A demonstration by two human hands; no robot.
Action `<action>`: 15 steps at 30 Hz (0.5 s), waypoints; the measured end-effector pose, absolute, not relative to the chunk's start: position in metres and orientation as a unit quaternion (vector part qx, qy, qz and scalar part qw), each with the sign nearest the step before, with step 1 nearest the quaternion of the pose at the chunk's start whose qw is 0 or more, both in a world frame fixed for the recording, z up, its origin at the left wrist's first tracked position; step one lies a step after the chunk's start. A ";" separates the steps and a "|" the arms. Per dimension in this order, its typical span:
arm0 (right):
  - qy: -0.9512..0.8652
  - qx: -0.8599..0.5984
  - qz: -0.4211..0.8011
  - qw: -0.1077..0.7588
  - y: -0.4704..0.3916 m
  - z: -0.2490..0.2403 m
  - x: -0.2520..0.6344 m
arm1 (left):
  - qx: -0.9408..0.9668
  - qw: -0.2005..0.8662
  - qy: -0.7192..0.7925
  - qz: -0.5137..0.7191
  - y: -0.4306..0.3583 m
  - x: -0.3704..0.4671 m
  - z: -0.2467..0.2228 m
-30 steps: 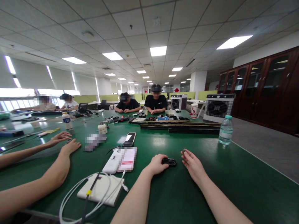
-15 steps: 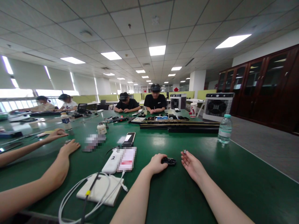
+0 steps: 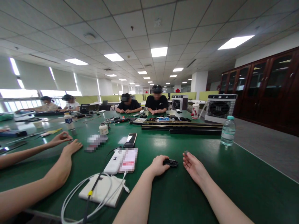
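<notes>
My left hand is wrapped round the near end of a small black plastic device lying on the green table. Its exposed end has an uneven, open-looking surface; I cannot tell what kind of device it is. To the right, my right hand is palm up, with a tiny grey piece pinched between thumb and fingertips. That piece is too small to name. A short gap of bare table separates the device from my right hand.
Left of my left arm are a phone, a white power bank, a white cable and an off-white pad. A water bottle stands at right. Another person's hands work at far left. Black bars lie ahead.
The whole view has shifted slightly. The tiny piece in my right fingers has turned and looks darker. My left hand keeps its grip on the black device. At left, the other person's hands are closer together.
</notes>
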State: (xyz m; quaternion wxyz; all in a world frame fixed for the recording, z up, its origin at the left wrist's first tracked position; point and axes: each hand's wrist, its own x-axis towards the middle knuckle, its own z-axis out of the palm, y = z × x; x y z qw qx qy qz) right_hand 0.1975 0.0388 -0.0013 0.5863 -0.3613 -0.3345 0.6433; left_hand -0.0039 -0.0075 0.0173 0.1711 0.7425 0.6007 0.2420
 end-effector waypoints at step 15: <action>-0.620 -0.385 0.375 0.572 0.021 0.013 0.182 | 0.741 0.175 0.595 0.256 -0.004 -0.005 0.013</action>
